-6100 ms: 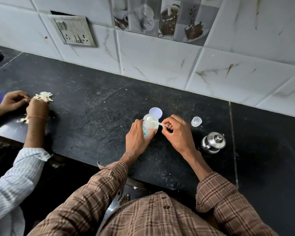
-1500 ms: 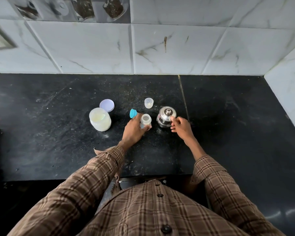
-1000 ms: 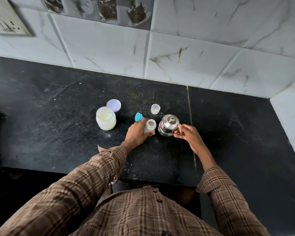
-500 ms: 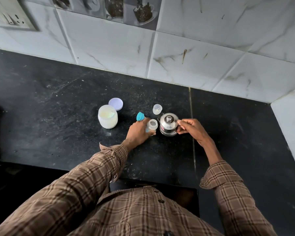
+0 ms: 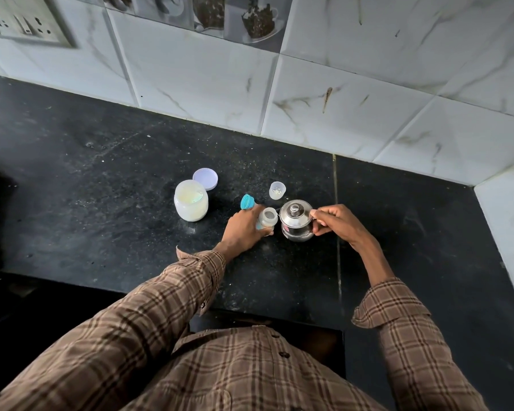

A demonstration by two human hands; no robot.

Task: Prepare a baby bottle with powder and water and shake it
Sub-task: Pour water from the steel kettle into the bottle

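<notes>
**Between our two hands: bottle mouth and kettle spout side by side**

Head view. At the centre of the black counter we hold the baby bottle with our left hand, fingers curled round its lower body; it stands upright with its open mouth facing up, long axis roughly vertical. Directly at 3 o'clock from it, just beside and perhaps touching, sits the small steel kettle, lid on. Our right hand is closed on the kettle's handle, which sticks out toward 3 o'clock; the spout seems to point toward 9 o'clock, at the bottle, though it is too small to be sure.

We judge the next move to be a pour: the kettle must lift and tip toward 9 o'clock over the narrow mouth, and the right hand is the one placed for it.

Around 10 o'clock from the bottle lies the blue cap; at 1 o'clock a small clear cup. Well off at 9 o'clock stands the open powder jar, its lid behind it.
</notes>
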